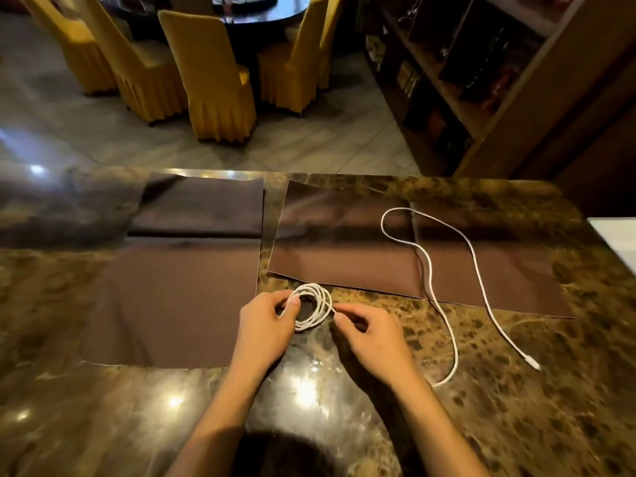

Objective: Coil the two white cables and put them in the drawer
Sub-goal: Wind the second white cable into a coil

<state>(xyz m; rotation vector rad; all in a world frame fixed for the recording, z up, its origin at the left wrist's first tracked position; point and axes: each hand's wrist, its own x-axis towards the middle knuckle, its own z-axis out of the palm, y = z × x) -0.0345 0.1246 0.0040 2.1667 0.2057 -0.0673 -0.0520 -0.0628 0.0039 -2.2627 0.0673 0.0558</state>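
A white cable wound into a small coil [315, 306] rests over the marble counter's middle. My left hand [263, 327] grips the coil's left side, thumb through the loops. My right hand [368, 339] pinches the coil's loose end at its right edge. A second white cable [428, 270] lies uncoiled to the right, looping over a brown mat and ending in a plug [531, 362] near the front right. No drawer is in view.
Two brown mats [179, 297] [344, 242] and a folded dark cloth [203, 208] lie on the marble counter [516, 407]. Beyond its far edge stand yellow-covered chairs [213, 74] around a dark round table. A wooden shelf unit [481, 80] rises at the right.
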